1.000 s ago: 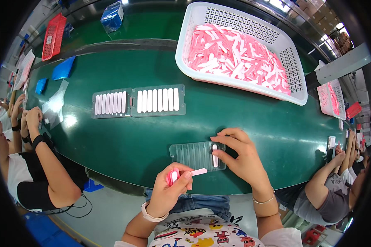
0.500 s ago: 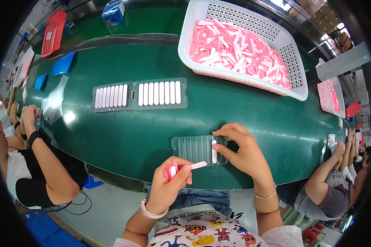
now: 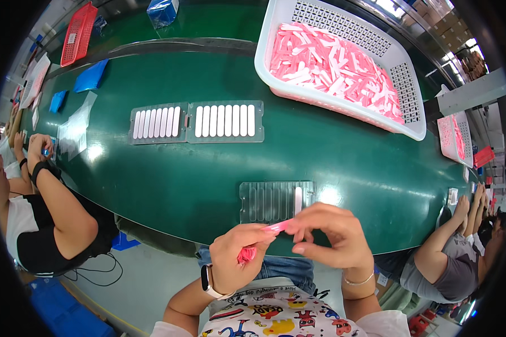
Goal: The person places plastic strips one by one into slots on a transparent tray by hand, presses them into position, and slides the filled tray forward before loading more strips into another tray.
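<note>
My left hand (image 3: 233, 258) is closed round a bundle of pink nail files (image 3: 246, 255). From its fingertips one pink nail file (image 3: 276, 227) sticks out to the right. My right hand (image 3: 340, 238) hovers at that file's far end, index finger at its tip, thumb apart from the fingers. Just beyond the hands lies a clear plastic tray (image 3: 269, 203) with several long slots. A single white-faced nail file (image 3: 298, 197) sits in its right part; my right fingers cover the tray's lower right corner.
Farther off, an opened clear case (image 3: 191, 124) holds rows of white-faced files. A white basket (image 3: 343, 106) heaped with pink and white files stands at the back right. Clear plastic sheets (image 3: 76, 132) and blue packets (image 3: 90, 76) lie left. People sit on both sides.
My right hand has let go of the file in the tray and come back toward my left hand. The left hand has turned, its protruding file now meeting my right fingers.
</note>
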